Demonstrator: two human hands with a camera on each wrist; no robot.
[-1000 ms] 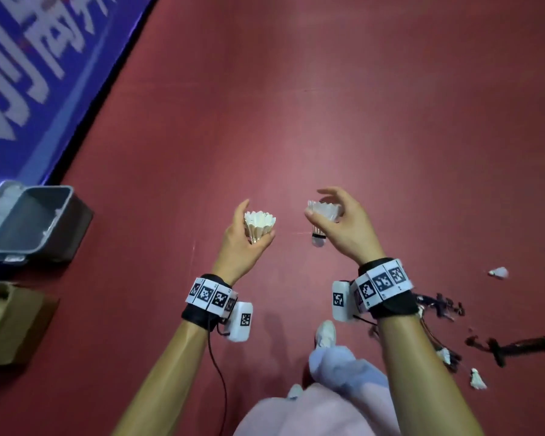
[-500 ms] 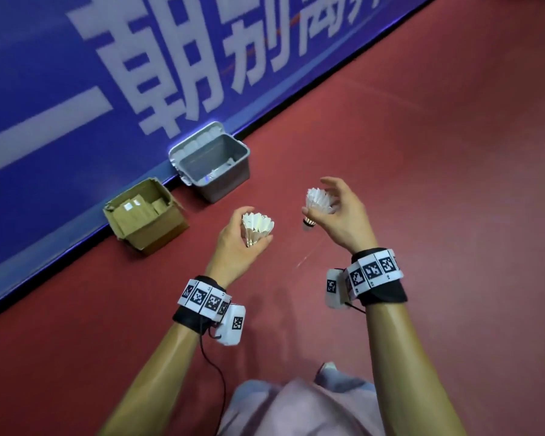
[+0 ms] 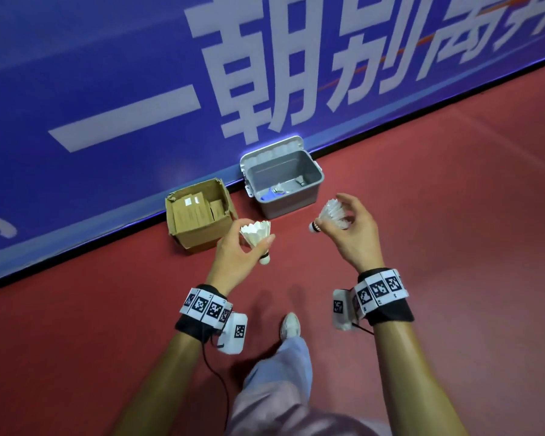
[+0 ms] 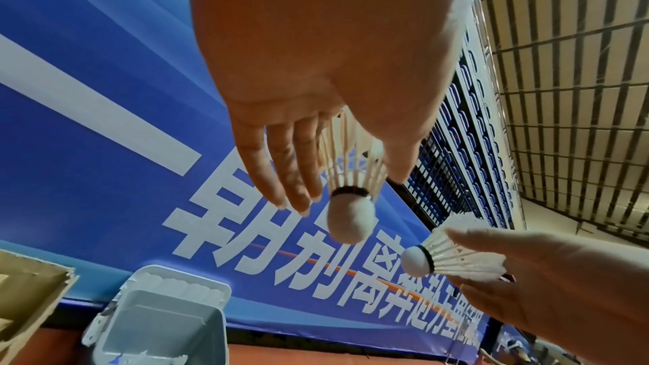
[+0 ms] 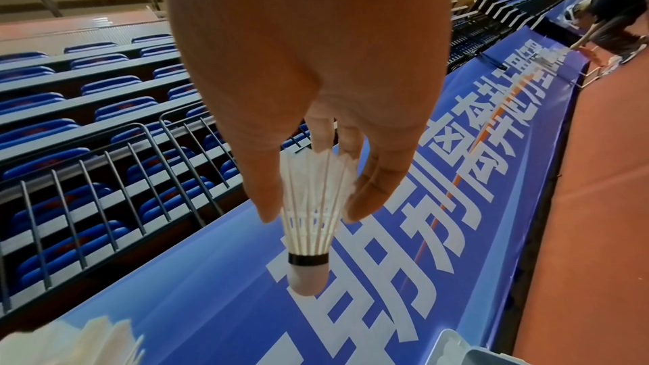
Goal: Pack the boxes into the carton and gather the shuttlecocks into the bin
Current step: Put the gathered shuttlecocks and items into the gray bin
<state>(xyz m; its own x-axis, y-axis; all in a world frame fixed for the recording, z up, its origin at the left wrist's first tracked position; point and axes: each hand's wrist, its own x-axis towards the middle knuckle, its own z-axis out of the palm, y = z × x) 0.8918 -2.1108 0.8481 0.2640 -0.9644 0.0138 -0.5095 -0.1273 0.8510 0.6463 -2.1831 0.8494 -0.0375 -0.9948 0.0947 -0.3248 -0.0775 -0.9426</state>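
My left hand (image 3: 244,247) grips a white feather shuttlecock (image 3: 257,236) by its skirt, cork end down; the left wrist view shows that shuttlecock (image 4: 349,190) between fingers and thumb. My right hand (image 3: 348,229) pinches a second shuttlecock (image 3: 331,214), cork pointing left; it hangs cork-down (image 5: 311,213) in the right wrist view. Ahead on the red floor stands an open grey bin (image 3: 291,202) with a few small items at its bottom. Left of it sits a cardboard carton (image 3: 199,228) holding brown boxes (image 3: 191,210). Both hands hover just short of the bin and carton.
A blue banner wall (image 3: 139,73) with large white characters runs behind the bin and carton. My shoe (image 3: 290,324) and trouser leg show below the hands on the red floor (image 3: 453,215). Railings and blue seats (image 5: 70,126) rise behind the banner.
The view has swung and closed in on the bin and carton, which now lie just ahead of my hands. Both hands keep hold of their shuttlecocks.
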